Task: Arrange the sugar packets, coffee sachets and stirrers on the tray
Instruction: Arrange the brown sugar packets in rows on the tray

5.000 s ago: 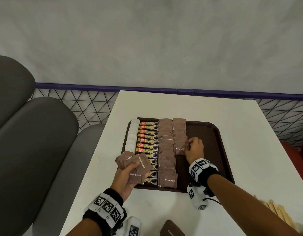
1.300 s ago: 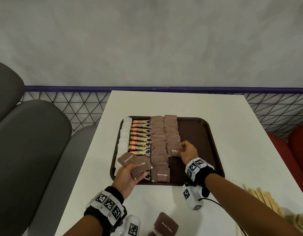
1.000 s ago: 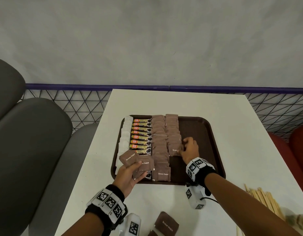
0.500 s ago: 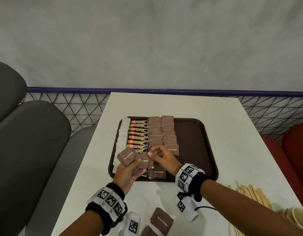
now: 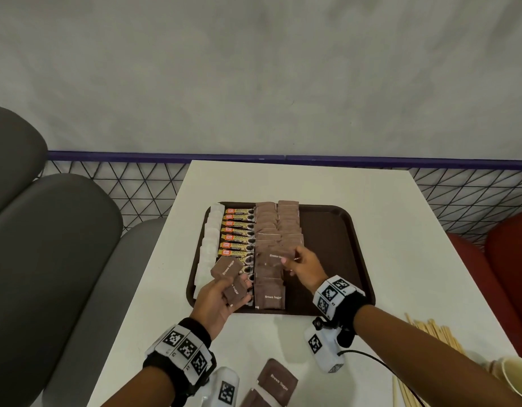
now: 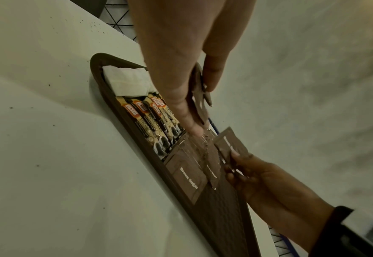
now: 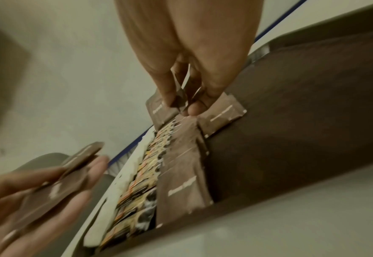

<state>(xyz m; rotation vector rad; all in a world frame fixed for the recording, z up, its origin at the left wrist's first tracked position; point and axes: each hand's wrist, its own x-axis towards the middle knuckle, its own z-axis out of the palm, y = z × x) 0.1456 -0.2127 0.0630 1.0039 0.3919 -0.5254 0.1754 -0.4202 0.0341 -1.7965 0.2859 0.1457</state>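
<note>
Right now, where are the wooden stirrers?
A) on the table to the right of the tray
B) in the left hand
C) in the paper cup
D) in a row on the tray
A: the wooden stirrers lie in a loose pile on the white table, off to the right of the tray, near the paper cup.

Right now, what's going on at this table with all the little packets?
A person is filling a brown tray with rows of packets. Their right hand pinches one brown sugar packet over the second brown row, while the left hand holds spare brown sugar packets. The wooden stirrers lie on the table.
</note>
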